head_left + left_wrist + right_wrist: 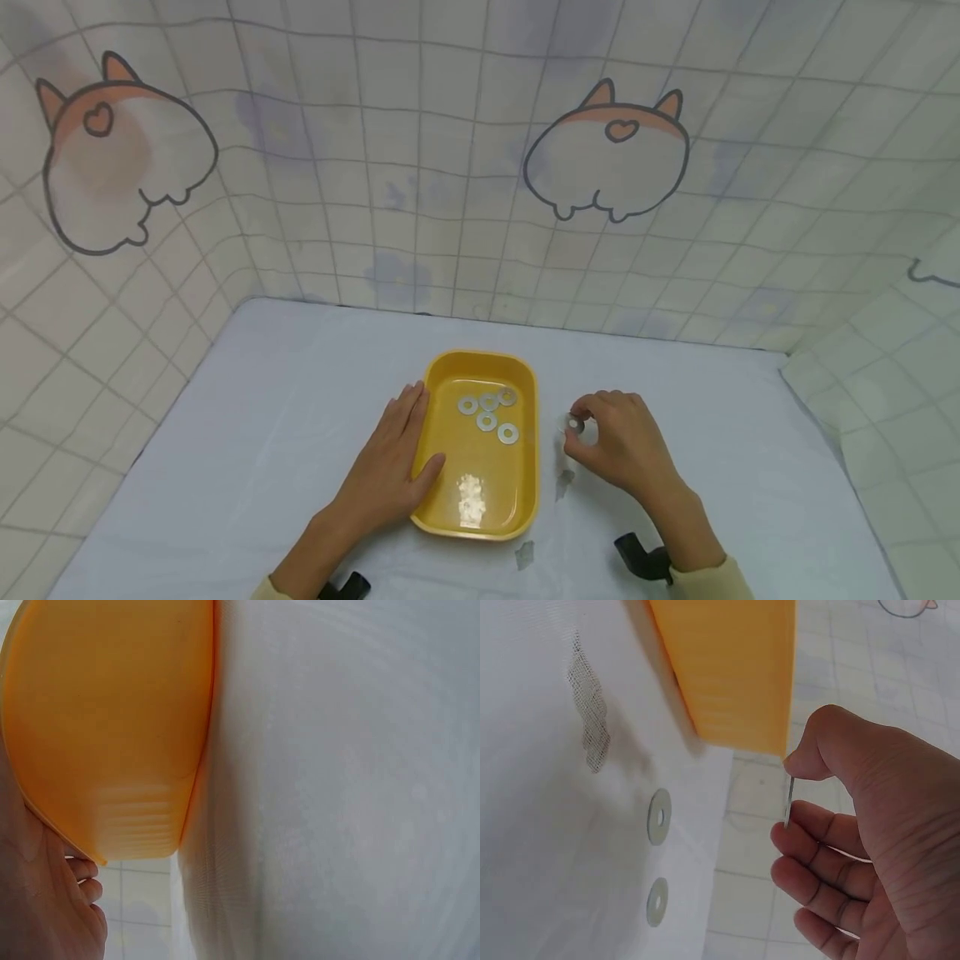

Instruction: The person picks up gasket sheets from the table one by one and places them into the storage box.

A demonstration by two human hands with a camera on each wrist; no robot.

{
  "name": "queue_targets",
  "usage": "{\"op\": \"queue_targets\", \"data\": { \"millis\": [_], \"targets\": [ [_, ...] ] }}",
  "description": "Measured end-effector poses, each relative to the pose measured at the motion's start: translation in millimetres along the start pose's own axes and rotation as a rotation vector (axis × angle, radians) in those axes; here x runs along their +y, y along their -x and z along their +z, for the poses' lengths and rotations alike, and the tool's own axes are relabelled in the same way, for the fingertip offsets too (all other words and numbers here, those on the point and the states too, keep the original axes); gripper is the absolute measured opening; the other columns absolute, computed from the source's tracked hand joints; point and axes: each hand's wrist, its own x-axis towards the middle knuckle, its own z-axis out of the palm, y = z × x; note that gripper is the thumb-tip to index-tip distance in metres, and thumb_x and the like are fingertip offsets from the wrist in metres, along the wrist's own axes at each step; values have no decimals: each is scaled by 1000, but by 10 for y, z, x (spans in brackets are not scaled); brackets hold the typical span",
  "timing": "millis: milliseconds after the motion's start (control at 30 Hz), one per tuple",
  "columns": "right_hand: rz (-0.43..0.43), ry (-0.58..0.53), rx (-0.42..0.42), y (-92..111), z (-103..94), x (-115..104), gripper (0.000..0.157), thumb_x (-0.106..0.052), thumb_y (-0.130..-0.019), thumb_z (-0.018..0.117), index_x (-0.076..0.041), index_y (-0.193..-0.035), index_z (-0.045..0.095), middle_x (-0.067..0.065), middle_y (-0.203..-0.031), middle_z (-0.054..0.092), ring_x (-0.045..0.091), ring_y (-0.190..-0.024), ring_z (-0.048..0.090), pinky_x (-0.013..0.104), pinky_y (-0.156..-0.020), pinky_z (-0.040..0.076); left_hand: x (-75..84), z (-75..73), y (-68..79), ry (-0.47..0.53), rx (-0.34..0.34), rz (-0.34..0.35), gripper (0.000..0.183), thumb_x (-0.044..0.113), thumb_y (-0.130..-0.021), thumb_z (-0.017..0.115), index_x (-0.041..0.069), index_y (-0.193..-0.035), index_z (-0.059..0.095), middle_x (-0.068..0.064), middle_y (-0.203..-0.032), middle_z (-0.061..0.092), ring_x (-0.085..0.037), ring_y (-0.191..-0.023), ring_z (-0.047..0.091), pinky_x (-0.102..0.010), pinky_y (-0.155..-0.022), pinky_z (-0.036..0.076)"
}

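A yellow tray (pixel 532 467) stands on the white-covered table, with several flat metal washers (pixel 487 421) lying in its far half. My left hand (pixel 386 467) rests along the tray's left rim, fingers straight and thumb reaching over the edge. To the right of the tray, my right hand (pixel 626 437) pinches one metal washer (pixel 790 801) between thumb and fingertips, held edge-on above the table in the right wrist view. Two more washers lie apart on the cloth below that hand, an upper washer (pixel 659 817) and a lower washer (pixel 657 902); the hand mostly hides them in the head view.
Small grey mesh patches (pixel 525 555) show on the white cloth (pixel 300 400) near the tray. A tiled-pattern curtain (pixel 450 167) with cartoon animals surrounds the table's back and sides. Black wrist mounts (pixel 642 557) sit at both wrists.
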Motion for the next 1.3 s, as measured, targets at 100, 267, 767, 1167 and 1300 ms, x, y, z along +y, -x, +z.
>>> {"op": "queue_targets", "data": {
  "millis": [100, 267, 767, 1167, 1300],
  "targets": [
    [-3, 1, 11, -10, -12, -12, 14, -23, -81, 81, -13, -91, 78, 0, -82, 75, 21, -84, 67, 51, -99, 56, 3, -6, 0, -3, 2, 0, 87, 36, -102, 63, -3, -167, 21, -19, -176, 24, -36, -164, 25, -34, -139, 4],
    [-5, 6, 11, -27, -38, -43, 15, -23, -81, 80, -12, -91, 77, 2, -83, 75, 24, -89, 67, 52, -103, 55, 1, -4, -3, -8, 9, 8, 87, 37, -102, 63, -3, -167, 21, -19, -176, 25, -36, -164, 26, -35, -140, 7],
    [-39, 10, -37, -106, -83, -183, 19, -26, -82, 80, -14, -96, 76, -2, -87, 75, 20, -91, 64, 46, -102, 57, -9, 8, 0, 2, 10, 2, 88, 36, -101, 63, -2, -167, 20, -19, -176, 24, -36, -164, 25, -25, -137, -5],
    [-84, -18, -49, -179, -58, -276, 21, -28, -84, 82, -14, -99, 77, -4, -92, 75, 18, -93, 65, 43, -99, 59, 1, -17, 1, 2, 4, -1, 87, 38, -102, 62, -2, -168, 21, -18, -176, 25, -34, -165, 25, -37, -139, 9],
    [-93, -39, -59, -195, -36, -301, 22, -29, -84, 84, -15, -99, 76, -6, -92, 74, 16, -92, 63, 38, -92, 59, -4, -16, 4, 5, -2, -2, 87, 38, -102, 62, -1, -168, 20, -18, -176, 25, -33, -165, 24, -30, -139, 3]
  ]
}}
